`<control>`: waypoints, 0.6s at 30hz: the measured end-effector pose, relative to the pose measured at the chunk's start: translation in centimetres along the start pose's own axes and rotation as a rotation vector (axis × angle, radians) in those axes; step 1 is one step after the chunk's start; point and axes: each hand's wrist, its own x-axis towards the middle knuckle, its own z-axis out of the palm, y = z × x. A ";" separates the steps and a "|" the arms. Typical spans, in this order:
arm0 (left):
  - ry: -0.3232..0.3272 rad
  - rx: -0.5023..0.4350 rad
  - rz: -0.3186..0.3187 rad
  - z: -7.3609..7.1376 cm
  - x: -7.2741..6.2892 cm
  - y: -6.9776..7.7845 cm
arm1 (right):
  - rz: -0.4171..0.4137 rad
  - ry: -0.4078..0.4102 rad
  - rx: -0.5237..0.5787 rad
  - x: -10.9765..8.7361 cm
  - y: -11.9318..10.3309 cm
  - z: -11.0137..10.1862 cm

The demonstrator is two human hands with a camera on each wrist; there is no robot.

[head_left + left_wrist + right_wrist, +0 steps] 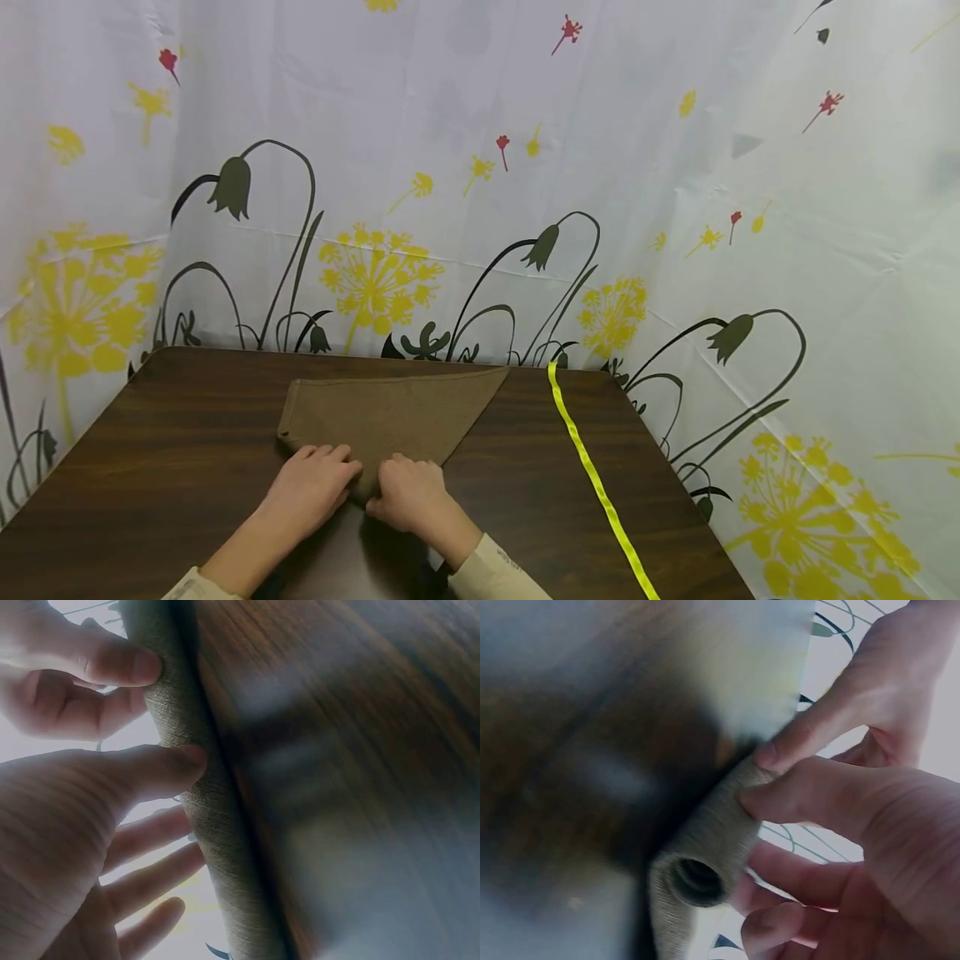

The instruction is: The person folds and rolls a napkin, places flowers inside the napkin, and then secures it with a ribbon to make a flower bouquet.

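A brown cloth [397, 412] lies on the table, wide at the left and running to a point at the far right. Its near edge is curled into a roll [225, 855], and the right wrist view shows the hollow open end of this rolled cloth [724, 825]. My left hand [315, 487] grips the roll, thumb on the near side and fingers on the far side. Close beside it, my right hand [412, 496] holds the same roll near its end, thumb against the fabric. In both wrist views the thumbs press the roll side by side.
The dark wood-grain table [187, 408] reaches back to a white curtain [450, 100] with printed flowers. A yellow strip [592, 475] runs down the table's right side, from the back edge toward the front.
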 end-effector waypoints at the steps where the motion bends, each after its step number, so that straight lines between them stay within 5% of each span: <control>1: 0.002 0.004 -0.004 0.0 0.0 0.0 | 0.006 0.009 0.007 0.0 0.0 0.1; 18: 0.053 -0.069 0.015 0.2 -0.3 0.0 | 0.020 0.037 -0.003 0.1 -0.6 0.2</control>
